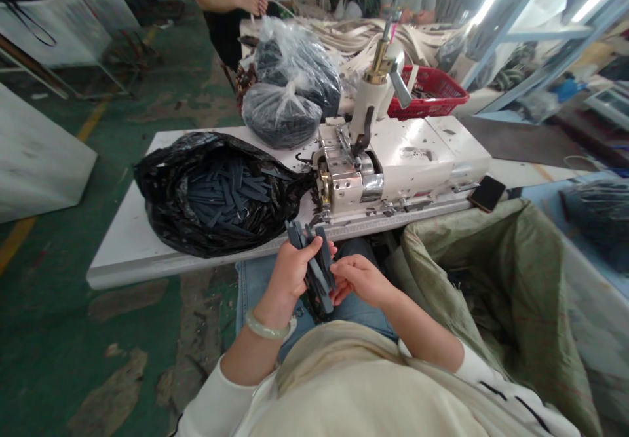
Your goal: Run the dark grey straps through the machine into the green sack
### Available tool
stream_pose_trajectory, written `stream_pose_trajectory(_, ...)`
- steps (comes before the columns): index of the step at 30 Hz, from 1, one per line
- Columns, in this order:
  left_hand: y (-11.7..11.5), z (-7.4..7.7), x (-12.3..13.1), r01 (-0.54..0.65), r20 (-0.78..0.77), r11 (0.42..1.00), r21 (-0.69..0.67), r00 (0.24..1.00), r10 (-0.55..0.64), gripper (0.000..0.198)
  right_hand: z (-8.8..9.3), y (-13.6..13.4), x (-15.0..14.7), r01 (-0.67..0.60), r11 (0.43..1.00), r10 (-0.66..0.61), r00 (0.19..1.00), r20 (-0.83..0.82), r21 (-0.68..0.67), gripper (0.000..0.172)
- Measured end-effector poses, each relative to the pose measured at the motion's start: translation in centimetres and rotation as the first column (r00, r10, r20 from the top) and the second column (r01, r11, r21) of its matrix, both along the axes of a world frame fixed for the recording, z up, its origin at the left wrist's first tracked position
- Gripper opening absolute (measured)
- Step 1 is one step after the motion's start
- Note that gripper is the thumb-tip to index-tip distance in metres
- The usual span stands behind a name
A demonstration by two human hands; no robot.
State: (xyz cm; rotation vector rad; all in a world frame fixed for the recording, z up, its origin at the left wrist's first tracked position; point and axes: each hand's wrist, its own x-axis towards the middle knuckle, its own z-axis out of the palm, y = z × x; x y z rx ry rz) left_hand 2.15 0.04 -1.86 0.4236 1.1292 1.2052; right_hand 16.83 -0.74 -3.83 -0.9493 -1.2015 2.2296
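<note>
Biggest risk I can see: the strips (317, 263) fan out loosely in the left hand (289, 276), which is closed around the bundle, so one could easily slide out onto the lap while the right hand (361, 280) pinches at its edge. They're flat, dark grey, stiff-looking pieces, held just below the machine (393, 162), same as the heap in the black bag (162, 188) left of it.

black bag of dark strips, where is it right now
In the head view the black bag of dark strips lies open on the white table, left of the sewing machine and beyond the left hand.
</note>
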Motion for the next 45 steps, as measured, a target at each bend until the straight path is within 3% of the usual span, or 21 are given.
stream_pose_trajectory(3,0.1,0.0,0.1,0.034,-0.033,0.999,0.006,0.999,-0.034,0.032,0.3,1.2,0.1,0.021,0.964,-0.071,0.981,0.18,0.266,0.044)
stream_pose_trajectory(5,0.1,-0.1,0.1,0.034,-0.047,0.999,-0.001,0.998,-0.034,0.033,0.6,1.8,0.1,0.012,0.939,-0.094,0.97,0.224,0.344,0.042)
stream_pose_trajectory(8,0.2,-0.1,-0.1,-0.004,-0.059,1.0,-0.001,0.998,0.004,0.035,0.8,2.4,0.1,-0.016,0.954,-0.054,0.973,0.224,0.3,0.041)
stream_pose_trajectory(11,0.3,-0.3,-0.1,-0.021,-0.06,1.0,0.002,0.998,0.021,0.036,0.5,2.5,0.0,0.041,0.971,-0.084,0.981,0.173,0.236,0.037)
stream_pose_trajectory(16,0.8,-0.5,-0.5,-0.139,-0.051,0.99,-0.018,0.989,0.138,0.037,-0.3,2.7,0.5,0.212,0.975,-0.218,0.971,-0.102,-0.072,0.029)
stream_pose_trajectory(18,0.9,-0.4,-1.0,-0.094,-0.02,0.996,-0.013,0.995,0.094,0.037,-0.3,2.9,0.9,0.243,0.958,-0.269,0.945,-0.186,-0.155,0.026)
stream_pose_trajectory(20,0.7,-0.1,-1.4,0.056,0.038,0.998,-0.012,0.998,-0.055,0.036,-0.2,3.1,1.2,0.254,0.949,-0.295,0.925,-0.239,-0.186,0.024)
stream_pose_trajectory(23,0.3,0.5,-1.7,0.268,0.109,0.963,-0.005,0.958,-0.266,0.041,-0.2,3.4,1.3,0.286,0.937,-0.331,0.909,-0.254,-0.199,0.023)
stream_pose_trajectory(27,-0.2,1.1,-1.4,0.369,0.005,0.929,-0.031,0.929,-0.369,0.036,-0.6,3.6,1.2,0.318,0.927,-0.361,0.901,-0.242,-0.198,0.023)
stream_pose_trajectory(36,0.1,0.8,-1.3,0.387,-0.109,0.92,-0.057,0.914,-0.391,0.027,-0.8,3.8,1.2,0.308,0.938,-0.337,0.916,-0.216,-0.157,0.024)
stream_pose_trajectory(42,0.3,0.6,-1.8,0.373,-0.136,0.927,-0.037,0.917,-0.374,0.028,-0.7,4.1,1.7,0.372,0.927,-0.372,0.89,-0.263,-0.052,0.026)
stream_pose_trajectory(45,0.5,0.5,-1.8,0.349,-0.116,0.936,-0.052,0.929,-0.352,0.029,-0.5,3.9,2.0,0.348,0.936,-0.325,0.909,-0.262,0.048,0.023)
